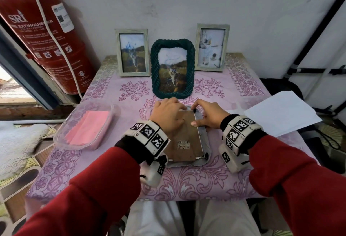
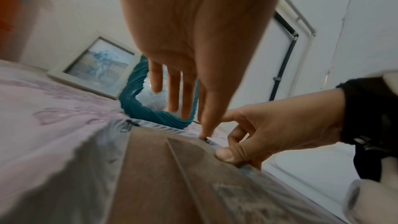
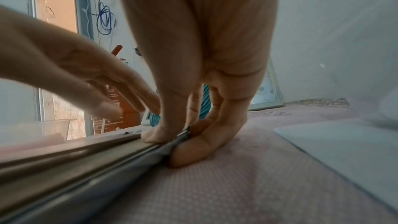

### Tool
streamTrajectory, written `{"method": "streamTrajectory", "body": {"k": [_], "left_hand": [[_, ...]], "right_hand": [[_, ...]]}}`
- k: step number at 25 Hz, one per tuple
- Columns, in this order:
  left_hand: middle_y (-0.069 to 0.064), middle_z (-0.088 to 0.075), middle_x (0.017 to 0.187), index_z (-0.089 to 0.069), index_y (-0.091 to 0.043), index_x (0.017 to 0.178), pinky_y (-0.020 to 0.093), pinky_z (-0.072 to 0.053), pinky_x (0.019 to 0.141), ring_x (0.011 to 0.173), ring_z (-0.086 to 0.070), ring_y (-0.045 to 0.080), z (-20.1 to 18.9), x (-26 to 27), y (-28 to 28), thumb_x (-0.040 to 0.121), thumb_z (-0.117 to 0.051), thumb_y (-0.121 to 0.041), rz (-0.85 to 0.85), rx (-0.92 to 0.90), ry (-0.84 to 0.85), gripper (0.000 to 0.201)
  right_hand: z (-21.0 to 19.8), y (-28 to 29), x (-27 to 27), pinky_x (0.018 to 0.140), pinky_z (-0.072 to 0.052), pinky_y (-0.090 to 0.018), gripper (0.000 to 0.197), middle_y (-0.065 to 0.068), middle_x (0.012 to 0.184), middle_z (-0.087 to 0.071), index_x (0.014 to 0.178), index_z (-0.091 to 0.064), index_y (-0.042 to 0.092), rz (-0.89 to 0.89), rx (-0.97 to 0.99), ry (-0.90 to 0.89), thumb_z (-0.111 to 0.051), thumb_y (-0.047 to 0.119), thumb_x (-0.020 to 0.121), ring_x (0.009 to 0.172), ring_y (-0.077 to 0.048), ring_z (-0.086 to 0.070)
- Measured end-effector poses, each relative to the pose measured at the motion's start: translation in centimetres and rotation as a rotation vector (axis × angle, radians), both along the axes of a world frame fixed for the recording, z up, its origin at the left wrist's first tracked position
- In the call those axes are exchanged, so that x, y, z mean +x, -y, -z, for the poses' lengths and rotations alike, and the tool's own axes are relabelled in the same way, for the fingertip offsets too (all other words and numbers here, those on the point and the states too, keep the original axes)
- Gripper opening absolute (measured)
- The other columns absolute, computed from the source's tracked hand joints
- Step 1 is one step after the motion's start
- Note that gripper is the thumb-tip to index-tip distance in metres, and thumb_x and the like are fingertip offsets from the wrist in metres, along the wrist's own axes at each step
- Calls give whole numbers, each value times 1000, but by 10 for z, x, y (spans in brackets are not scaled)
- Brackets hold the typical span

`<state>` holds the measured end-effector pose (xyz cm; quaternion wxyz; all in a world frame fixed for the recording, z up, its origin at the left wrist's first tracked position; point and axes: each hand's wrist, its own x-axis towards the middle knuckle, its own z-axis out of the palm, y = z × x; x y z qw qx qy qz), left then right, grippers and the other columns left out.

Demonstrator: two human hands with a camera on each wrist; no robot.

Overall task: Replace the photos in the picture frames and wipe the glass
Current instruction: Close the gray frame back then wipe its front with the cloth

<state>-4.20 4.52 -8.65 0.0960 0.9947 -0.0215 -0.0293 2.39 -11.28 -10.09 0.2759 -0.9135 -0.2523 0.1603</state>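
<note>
A grey picture frame lies face down on the table's middle, its brown backing board with a barcode sticker facing up. My left hand rests on the board's far part with fairly straight fingers. One fingertip touches a small black clip at the far right corner. My right hand pinches the frame's right edge: the thumb presses on the board and the curled fingers sit against the outer side. The glass side is hidden.
Against the wall stand a green rope-pattern frame and two pale frames. A clear tray with a pink cloth sits left, white paper sheets right. A red fire extinguisher leans at far left.
</note>
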Motion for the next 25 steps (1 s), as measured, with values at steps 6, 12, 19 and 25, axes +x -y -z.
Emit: {"method": "streamTrajectory", "body": {"k": [6, 12, 19, 25], "left_hand": [[11, -44, 131, -42, -16, 138, 38, -34, 104, 124, -43, 28, 1, 18, 0, 86, -61, -35, 153, -27, -245, 58], [11, -44, 131, -44, -16, 136, 37, -32, 104, 123, -43, 29, 4, 23, 1, 83, -67, -32, 167, -29, -211, 60], [10, -46, 129, -46, -18, 134, 36, -34, 102, 122, -43, 29, 9, 23, -1, 81, -68, -33, 161, -57, -186, 59], [11, -48, 128, -48, -13, 131, 34, -34, 100, 121, -45, 28, 10, 23, -2, 80, -70, -31, 150, -104, -153, 58]], "right_hand": [[-1, 3, 1, 57, -28, -25, 50, 2, 84, -50, 116, -54, 8, -42, -4, 2, -77, 22, 75, 78, -16, -46], [3, -4, 16, 53, -55, -34, 13, -13, 74, -60, 98, -67, 5, 329, 187, -113, -64, 8, 86, 52, -25, -57], [9, -7, 26, 41, -47, -16, 23, -10, 63, -64, 85, -72, 0, 350, 234, -168, -81, 15, 70, 39, -11, -55], [11, -13, 27, 42, -48, -17, 21, -4, 60, -59, 89, -72, 1, 428, 252, -203, -80, 10, 72, 46, -12, -52]]}}
